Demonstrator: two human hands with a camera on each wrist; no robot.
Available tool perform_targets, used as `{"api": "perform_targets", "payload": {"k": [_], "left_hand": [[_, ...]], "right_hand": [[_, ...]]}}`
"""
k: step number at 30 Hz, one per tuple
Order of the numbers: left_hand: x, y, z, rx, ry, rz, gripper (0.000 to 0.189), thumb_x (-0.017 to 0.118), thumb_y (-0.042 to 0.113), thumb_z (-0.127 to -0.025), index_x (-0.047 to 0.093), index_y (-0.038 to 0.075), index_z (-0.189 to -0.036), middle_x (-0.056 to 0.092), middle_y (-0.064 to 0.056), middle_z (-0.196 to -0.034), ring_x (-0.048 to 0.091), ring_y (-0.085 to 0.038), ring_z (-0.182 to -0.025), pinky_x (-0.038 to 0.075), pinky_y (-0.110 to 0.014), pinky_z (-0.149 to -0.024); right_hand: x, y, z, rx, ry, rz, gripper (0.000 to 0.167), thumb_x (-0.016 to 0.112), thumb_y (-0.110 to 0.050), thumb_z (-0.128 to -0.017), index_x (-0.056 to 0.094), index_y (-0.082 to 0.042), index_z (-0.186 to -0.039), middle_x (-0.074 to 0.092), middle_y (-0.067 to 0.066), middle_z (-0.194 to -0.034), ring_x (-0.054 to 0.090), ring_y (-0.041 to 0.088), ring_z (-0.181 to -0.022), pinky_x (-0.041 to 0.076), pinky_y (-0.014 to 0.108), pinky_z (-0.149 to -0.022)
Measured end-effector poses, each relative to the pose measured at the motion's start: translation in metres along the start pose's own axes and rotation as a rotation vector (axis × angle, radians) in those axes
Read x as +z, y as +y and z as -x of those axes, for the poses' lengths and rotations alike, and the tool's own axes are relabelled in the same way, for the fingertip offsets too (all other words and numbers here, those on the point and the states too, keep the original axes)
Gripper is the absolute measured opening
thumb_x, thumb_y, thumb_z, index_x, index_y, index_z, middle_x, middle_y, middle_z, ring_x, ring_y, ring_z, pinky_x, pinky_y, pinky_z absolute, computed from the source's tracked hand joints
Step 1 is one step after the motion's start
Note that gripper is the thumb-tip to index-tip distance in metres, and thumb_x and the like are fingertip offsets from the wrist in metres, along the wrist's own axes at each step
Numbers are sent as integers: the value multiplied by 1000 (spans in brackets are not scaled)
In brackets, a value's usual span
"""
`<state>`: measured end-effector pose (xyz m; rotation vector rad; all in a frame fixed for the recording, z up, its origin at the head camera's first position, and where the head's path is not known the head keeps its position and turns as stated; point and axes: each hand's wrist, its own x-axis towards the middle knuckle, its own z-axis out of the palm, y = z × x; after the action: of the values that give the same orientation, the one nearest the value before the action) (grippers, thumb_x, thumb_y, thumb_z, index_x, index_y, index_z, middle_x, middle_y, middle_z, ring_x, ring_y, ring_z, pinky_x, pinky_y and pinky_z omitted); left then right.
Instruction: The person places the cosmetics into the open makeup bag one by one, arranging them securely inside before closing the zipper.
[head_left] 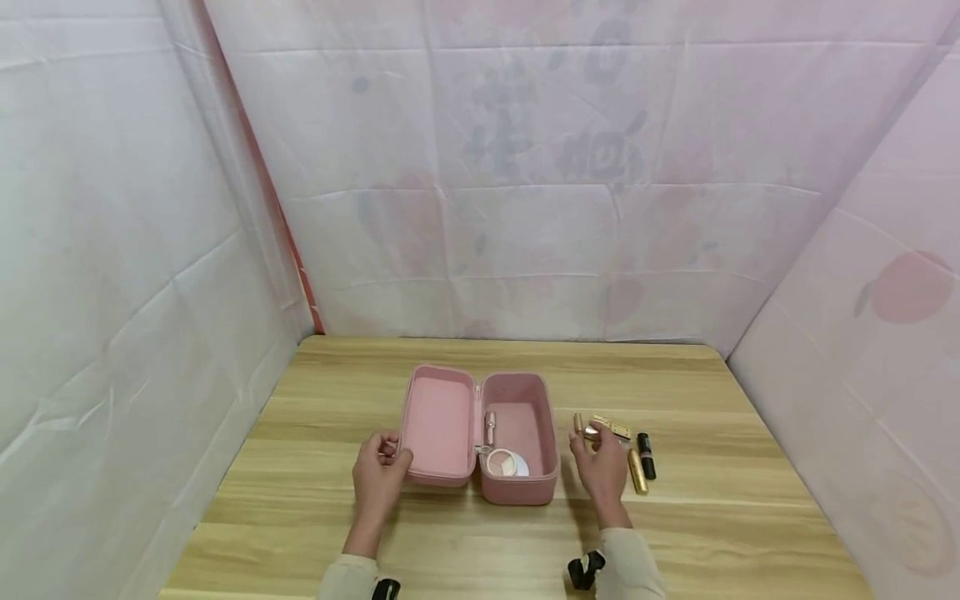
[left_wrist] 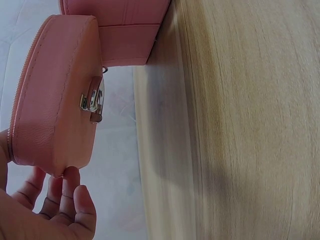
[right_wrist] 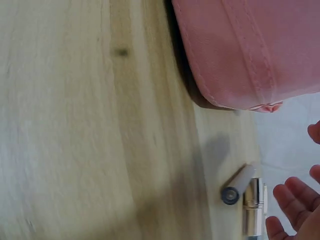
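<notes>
A pink cosmetic case [head_left: 520, 492] lies unzipped on the table, its lid [head_left: 440, 425] folded out to the left. My left hand [head_left: 378, 473] grips the lid's outer edge, thumb on the rim and fingertips underneath; the left wrist view shows the lid [left_wrist: 75, 100] raised off the wood. Inside the case sit a small pink tube [head_left: 491, 427] and a round palette [head_left: 501, 463] with several shades. Right of the case, my right hand [head_left: 604, 471] hovers by the loose cosmetics, fingers loosely bent and holding nothing. Nearest its fingers are a slim tube [right_wrist: 239, 184] and a gold tube [right_wrist: 253, 215].
A black tube [head_left: 647, 456] and a gold tube [head_left: 637, 472] lie beyond my right hand. A flat gold item [head_left: 612, 427] lies behind it. Pale printed curtains [head_left: 480, 208] close in the wooden table [head_left: 300, 467] at the back and both sides.
</notes>
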<state>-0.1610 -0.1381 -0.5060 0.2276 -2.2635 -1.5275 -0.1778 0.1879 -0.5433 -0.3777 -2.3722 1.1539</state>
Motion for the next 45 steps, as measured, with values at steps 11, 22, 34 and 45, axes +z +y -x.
{"api": "perform_targets", "payload": {"k": [11, 22, 34, 45], "left_hand": [[0, -1, 0, -3, -3, 7, 24, 66, 0, -68, 61, 5, -91, 50, -7, -79, 50, -17, -68, 44, -24, -62], [1, -3, 0, -8, 6, 0, 23, 66, 1, -68, 61, 6, -90, 50, -7, -79, 50, -17, -68, 43, -25, -62], [1, -4, 0, -18, -6, 16, 23, 66, 1, -69, 61, 6, -91, 50, -7, -80, 50, -17, -69, 44, -25, -62], [2, -7, -2, -14, -5, -6, 22, 67, 2, -70, 61, 6, -91, 50, -7, -79, 50, -17, -68, 44, -24, -62]], "right_hand": [[5, 9, -5, 151, -137, 173, 33, 61, -20, -85, 62, 4, -108, 62, 27, -100, 60, 45, -81, 46, 52, -61], [11, 15, -16, 185, -213, 277, 16, 61, -21, -82, 66, -9, -73, 60, 13, -72, 53, 26, -57, 38, 39, -42], [18, 17, -17, 145, -159, 360, 29, 60, -22, -84, 54, -9, -59, 55, 18, -77, 52, 28, -57, 37, 41, -40], [8, 14, -14, 170, -183, 324, 24, 54, -27, -88, 60, -5, -78, 59, 16, -75, 57, 34, -62, 41, 46, -47]]}}
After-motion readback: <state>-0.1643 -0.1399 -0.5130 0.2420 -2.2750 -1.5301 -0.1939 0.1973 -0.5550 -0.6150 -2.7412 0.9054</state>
